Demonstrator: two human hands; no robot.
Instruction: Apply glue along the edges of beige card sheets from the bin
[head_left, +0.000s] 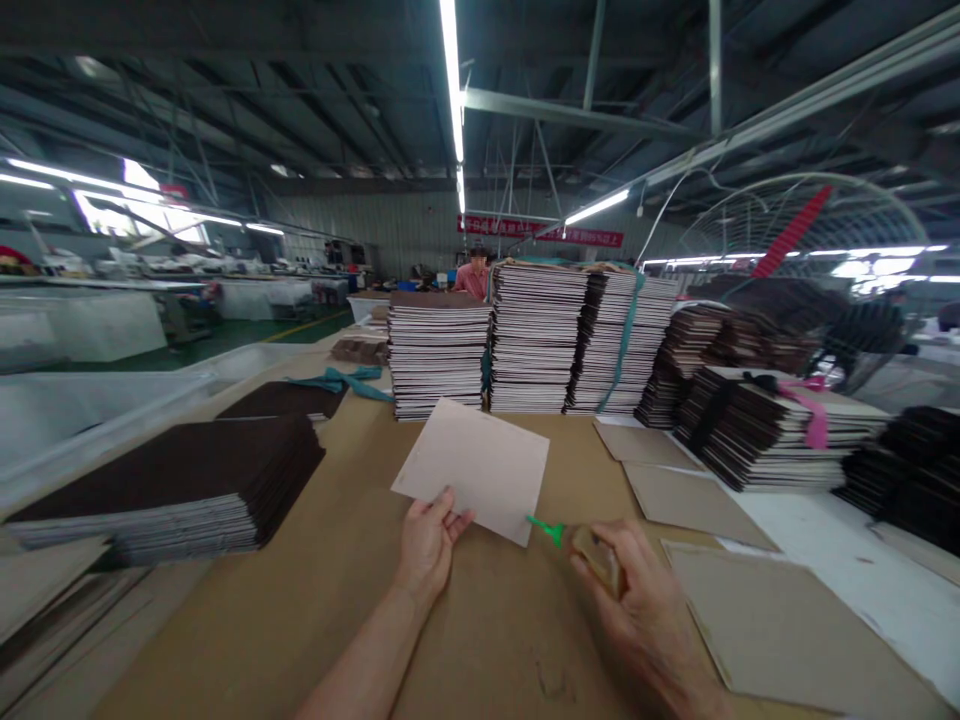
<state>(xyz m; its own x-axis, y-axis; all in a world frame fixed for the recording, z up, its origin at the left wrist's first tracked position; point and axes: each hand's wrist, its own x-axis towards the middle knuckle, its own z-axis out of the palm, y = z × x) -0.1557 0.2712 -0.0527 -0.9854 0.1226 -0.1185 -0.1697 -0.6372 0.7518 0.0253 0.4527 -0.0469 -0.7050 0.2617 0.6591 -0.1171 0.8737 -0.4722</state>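
My left hand (435, 540) pinches the near edge of a pale rectangular board (476, 465), thumb on top, holding it tilted over the brown table covering (495, 640). In my right hand (637, 590) is a glue bottle (598, 560) with a green nozzle (547, 528), my fingers wrapped round its amber body. The nozzle's tip points left at the board's near right corner; whether it touches the board I cannot tell. Several flat beige boards (810, 625) lie to the right of my right hand.
Tall stacks of dark-and-white boards (439, 355) stand at the back of the table. A dark brown stack (172, 480) lies at left. Pink-tied boards (780, 430) and a large fan (806, 240) are at right. Behind the stacks is another person (472, 275).
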